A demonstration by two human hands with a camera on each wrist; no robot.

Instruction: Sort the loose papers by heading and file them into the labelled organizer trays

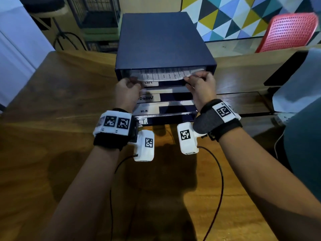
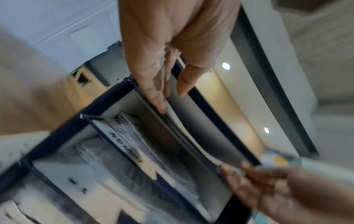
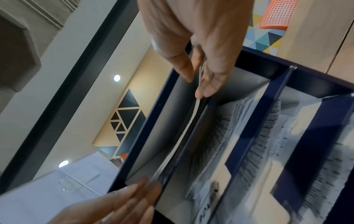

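A dark blue organizer (image 1: 163, 42) stands at the back of the wooden table (image 1: 52, 101), with stacked trays labelled ADMIN (image 1: 147, 98), H.R (image 1: 144, 111) and I.T. (image 1: 143, 121). The top tray's label is half hidden. A printed paper (image 1: 163, 74) lies partly inside the top tray's opening. My left hand (image 1: 132, 82) pinches its left front corner and my right hand (image 1: 191, 79) pinches its right front corner. In the left wrist view my left hand (image 2: 170, 98) grips the paper's white edge (image 2: 191, 133). In the right wrist view my right hand (image 3: 197, 84) pinches the same sheet (image 3: 187, 125). The lower trays hold printed sheets.
A red perforated chair (image 1: 288, 32) stands behind the table at the right. A pale grey sheet-like object (image 1: 298, 84) overhangs the right side above a dark shelf (image 1: 243, 103). Thin cables (image 1: 217, 180) run from the wrist cameras across the near table.
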